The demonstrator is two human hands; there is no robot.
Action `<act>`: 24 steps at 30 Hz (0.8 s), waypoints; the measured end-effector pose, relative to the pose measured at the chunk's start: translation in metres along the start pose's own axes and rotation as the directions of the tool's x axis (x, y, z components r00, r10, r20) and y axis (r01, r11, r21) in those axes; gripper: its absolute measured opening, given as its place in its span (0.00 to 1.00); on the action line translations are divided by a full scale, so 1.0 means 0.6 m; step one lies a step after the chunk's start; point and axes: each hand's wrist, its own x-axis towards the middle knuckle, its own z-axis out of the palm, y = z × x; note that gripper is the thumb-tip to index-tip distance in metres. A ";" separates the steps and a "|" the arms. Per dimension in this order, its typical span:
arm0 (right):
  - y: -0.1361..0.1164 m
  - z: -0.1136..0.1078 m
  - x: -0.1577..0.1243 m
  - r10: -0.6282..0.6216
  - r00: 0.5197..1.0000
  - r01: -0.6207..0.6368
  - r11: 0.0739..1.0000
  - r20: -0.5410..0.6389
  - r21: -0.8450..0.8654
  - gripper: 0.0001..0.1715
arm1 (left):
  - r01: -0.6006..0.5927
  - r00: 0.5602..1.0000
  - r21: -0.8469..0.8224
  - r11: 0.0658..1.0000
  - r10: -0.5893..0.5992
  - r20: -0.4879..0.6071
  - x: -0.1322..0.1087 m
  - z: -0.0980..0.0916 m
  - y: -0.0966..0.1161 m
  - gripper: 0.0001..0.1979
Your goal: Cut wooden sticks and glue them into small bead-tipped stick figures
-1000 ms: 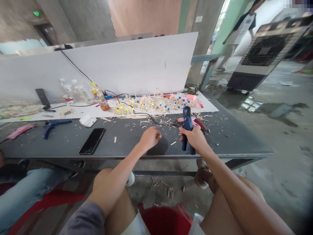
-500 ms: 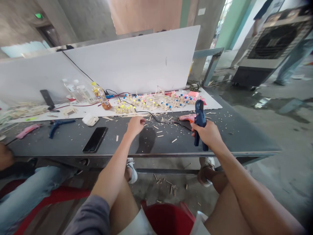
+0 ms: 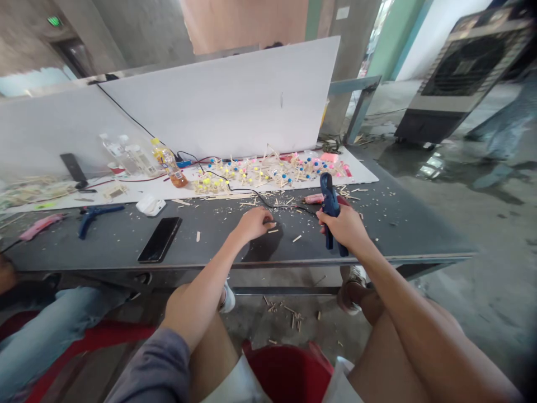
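Note:
In my right hand (image 3: 344, 224) is a dark blue hand cutter (image 3: 330, 196), its rounded head up and its two handles pointing down toward the table's front edge. My left hand (image 3: 253, 222) is low over the grey table, fingers curled with a small gap between thumb and forefinger. A small wooden stick piece (image 3: 273, 230) lies just by its fingertips; whether they touch it I cannot tell. Another short stick piece (image 3: 297, 238) rests between the two hands. Behind the cutter lies a pink glue gun (image 3: 314, 198), partly hidden by my right hand.
Small stick models with coloured balls (image 3: 268, 170) cover the white board (image 3: 361, 174) at the back. To the left are a black phone (image 3: 160, 240), a white case (image 3: 151, 206), a second blue tool (image 3: 94, 217) and a drink bottle (image 3: 172, 168). A black cable (image 3: 255, 193) crosses the table.
My left hand has moved right and nearer the table's front edge, to the small stick piece. My right hand still holds the cutter; the view has shifted slightly.

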 end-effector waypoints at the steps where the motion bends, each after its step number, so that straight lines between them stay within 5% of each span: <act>1: 0.000 0.001 0.000 -0.001 1.000 0.001 1.000 0.004 0.000 0.09 | -0.009 1.000 -0.004 1.000 0.009 0.013 -0.001 0.004 0.006 0.10; 10: 0.008 0.008 0.002 -0.008 1.000 0.008 1.000 0.016 -0.011 0.08 | 0.026 0.998 -0.064 0.998 -0.023 0.059 0.003 0.012 0.012 0.04; 18: 0.005 -0.012 0.015 0.029 0.999 -0.032 0.998 -0.039 -0.059 0.09 | 0.041 0.991 0.140 0.989 -0.023 -0.128 0.016 -0.003 -0.022 0.15; 24: 0.040 -0.051 0.046 0.038 0.982 -0.070 0.983 -0.188 -0.169 0.13 | 0.086 0.996 0.106 0.991 -0.087 -0.001 0.020 0.001 -0.033 0.09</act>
